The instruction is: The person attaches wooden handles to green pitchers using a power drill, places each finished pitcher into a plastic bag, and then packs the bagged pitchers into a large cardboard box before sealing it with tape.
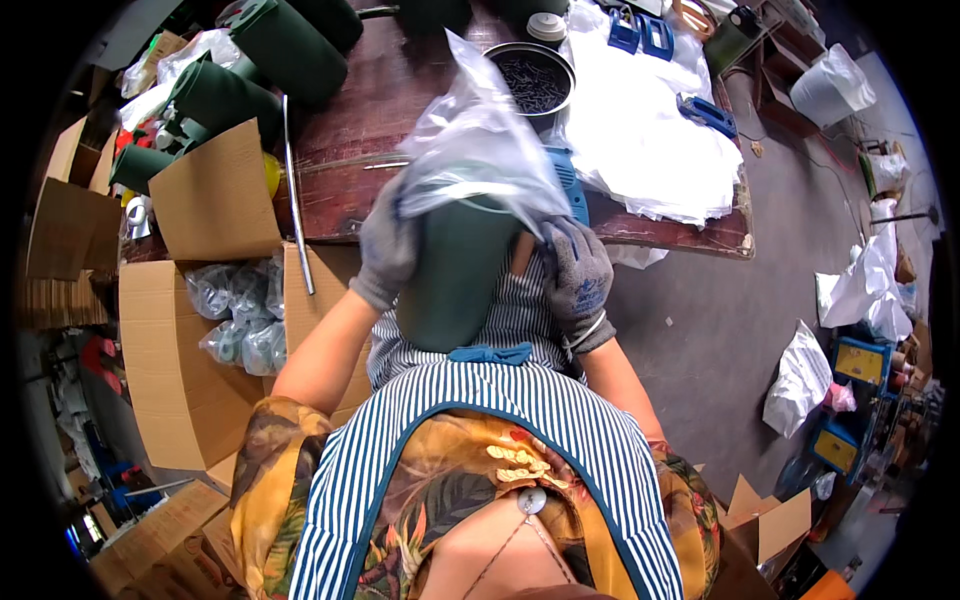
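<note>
Dark green roll (pixel 450 285) lies over the striped apron (pixel 590 400) before the reddish table (pixel 335 165), its far end covered by a clear plastic bag (pixel 475 140), the gloved left hand (pixel 388 245) holding the roll's left side and the gloved right hand (pixel 578 270) pinching the bag's right edge.

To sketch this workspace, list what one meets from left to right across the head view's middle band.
Plastic-bagged items, metal rod, left gloved hand, dark green cylinder, right gloved hand, crumpled white sheet.
</note>
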Tool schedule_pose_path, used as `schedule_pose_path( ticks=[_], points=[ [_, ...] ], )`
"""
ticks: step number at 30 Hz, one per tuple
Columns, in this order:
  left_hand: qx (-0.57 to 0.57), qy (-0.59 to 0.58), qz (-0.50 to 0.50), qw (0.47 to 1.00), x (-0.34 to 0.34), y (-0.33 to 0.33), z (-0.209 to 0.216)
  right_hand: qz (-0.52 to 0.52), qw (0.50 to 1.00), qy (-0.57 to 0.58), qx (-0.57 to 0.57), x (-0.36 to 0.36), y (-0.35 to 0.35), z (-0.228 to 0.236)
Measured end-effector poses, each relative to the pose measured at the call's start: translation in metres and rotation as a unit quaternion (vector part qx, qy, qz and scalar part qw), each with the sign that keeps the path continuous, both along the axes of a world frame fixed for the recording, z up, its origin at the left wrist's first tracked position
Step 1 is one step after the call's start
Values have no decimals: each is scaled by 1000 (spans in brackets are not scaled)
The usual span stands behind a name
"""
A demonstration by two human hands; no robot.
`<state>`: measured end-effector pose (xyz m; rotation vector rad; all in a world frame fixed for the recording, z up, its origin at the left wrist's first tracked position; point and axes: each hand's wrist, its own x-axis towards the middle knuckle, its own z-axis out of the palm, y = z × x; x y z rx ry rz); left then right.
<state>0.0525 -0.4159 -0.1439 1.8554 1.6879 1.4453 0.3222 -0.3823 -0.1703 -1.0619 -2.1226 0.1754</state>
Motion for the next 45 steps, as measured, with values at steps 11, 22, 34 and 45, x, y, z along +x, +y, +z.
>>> schedule_pose_path(
  ticks=[11,22,34,45],
  points=[
    [-370,279,-179,868,-43,-183,-49,261,931,-8,-256,6,-63,-38],
    [-418,207,-123,876,-69,74,59,390,817,18,-424,38,-81,-24],
    [-532,198,-166,806,-138,66,58,490,756,-46,-432,1,-78,-27],
    [-359,-14,-116,926,-106,-81,120,465,760,-109,-440,-15,-67,2]
  ],
)
